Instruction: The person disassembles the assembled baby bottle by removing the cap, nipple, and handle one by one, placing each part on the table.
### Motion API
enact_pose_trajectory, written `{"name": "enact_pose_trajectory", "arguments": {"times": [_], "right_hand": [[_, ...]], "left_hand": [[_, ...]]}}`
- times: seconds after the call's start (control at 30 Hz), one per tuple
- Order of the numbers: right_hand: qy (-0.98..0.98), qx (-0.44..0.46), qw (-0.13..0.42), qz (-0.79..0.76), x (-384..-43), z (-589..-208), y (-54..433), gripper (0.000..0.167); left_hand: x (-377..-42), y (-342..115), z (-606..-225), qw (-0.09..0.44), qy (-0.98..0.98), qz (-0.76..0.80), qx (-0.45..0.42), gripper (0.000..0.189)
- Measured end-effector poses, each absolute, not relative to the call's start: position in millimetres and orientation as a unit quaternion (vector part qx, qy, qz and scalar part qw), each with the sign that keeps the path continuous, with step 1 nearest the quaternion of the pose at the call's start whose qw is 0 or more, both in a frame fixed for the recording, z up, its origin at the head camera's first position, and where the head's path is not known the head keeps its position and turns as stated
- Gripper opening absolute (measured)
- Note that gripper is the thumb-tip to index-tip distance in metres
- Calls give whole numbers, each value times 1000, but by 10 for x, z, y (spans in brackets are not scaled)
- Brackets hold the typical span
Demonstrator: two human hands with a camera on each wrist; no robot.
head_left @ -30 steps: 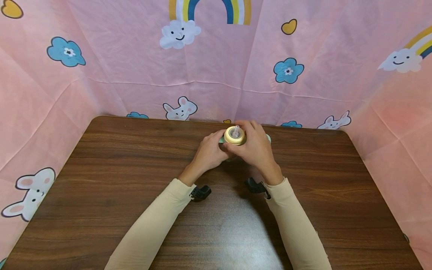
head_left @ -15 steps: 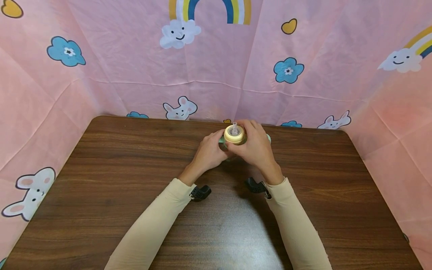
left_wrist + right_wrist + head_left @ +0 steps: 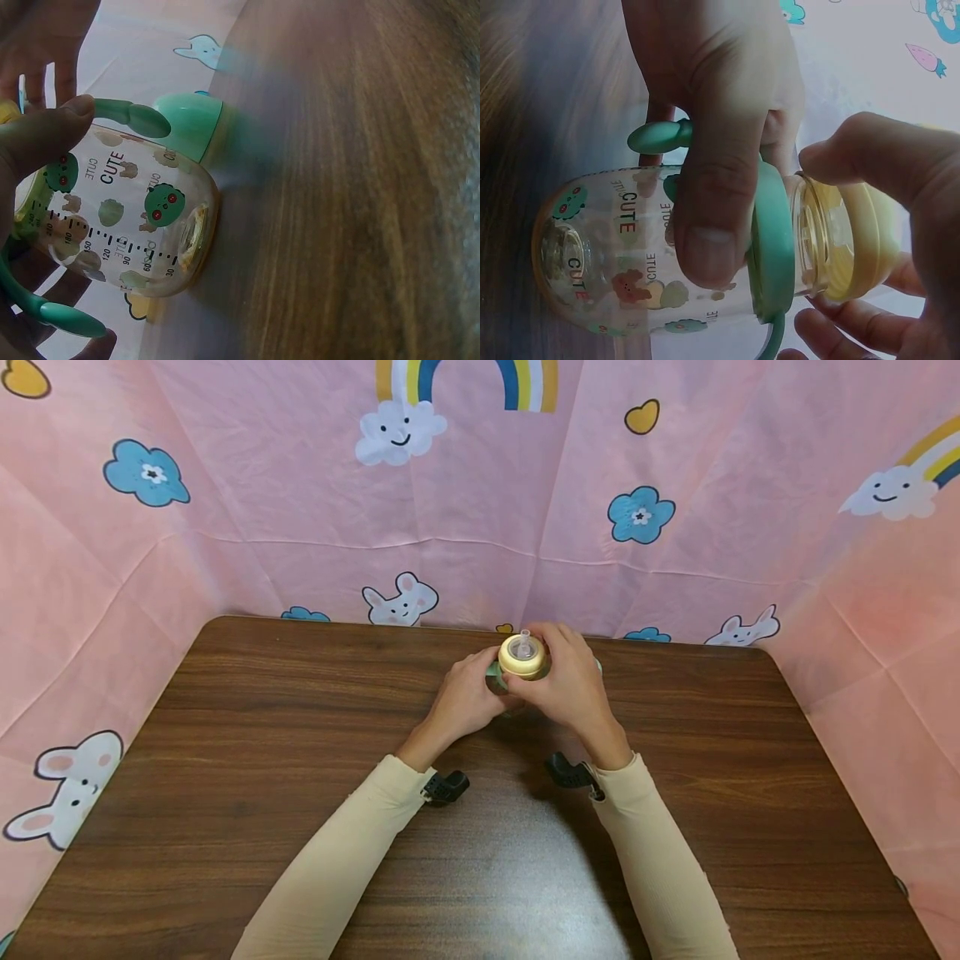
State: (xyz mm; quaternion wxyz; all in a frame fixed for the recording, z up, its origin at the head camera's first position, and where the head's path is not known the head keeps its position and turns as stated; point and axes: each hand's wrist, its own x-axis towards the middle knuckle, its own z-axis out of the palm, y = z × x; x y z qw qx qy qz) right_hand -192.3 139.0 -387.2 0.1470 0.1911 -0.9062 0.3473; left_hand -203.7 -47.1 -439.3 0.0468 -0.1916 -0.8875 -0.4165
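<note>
A clear baby bottle [image 3: 124,217] with printed figures and scale marks stands upright at the table's back edge, between both hands. My left hand [image 3: 467,695] grips its body, the thumb lying across the green handle ring [image 3: 775,251] in the right wrist view. My right hand [image 3: 573,685] holds the yellow collar [image 3: 522,669] at the top with thumb and fingers. From the collar's middle rises a clear spout [image 3: 524,645]. Bare neck shows between ring and collar in the right wrist view. Most of the bottle's body is hidden in the head view.
A green dome-shaped cap [image 3: 191,124] sits on the table behind the bottle, mostly covered by my right hand in the head view. The brown wooden table [image 3: 300,735] meets a pink printed cloth [image 3: 487,510] at its back and sides.
The yellow collar has risen slightly and its spout has changed tilt, with more green showing below it. Both hands keep nearly the same place and hold.
</note>
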Motion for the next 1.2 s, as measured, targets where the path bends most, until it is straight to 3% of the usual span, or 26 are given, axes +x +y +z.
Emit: {"name": "enact_pose_trajectory", "arguments": {"times": [1.2], "right_hand": [[-903,188,137,361,-1921,-3790,1459,61]], "left_hand": [[-2024,-470,-4374,50,-884,-422,-194,79]]}}
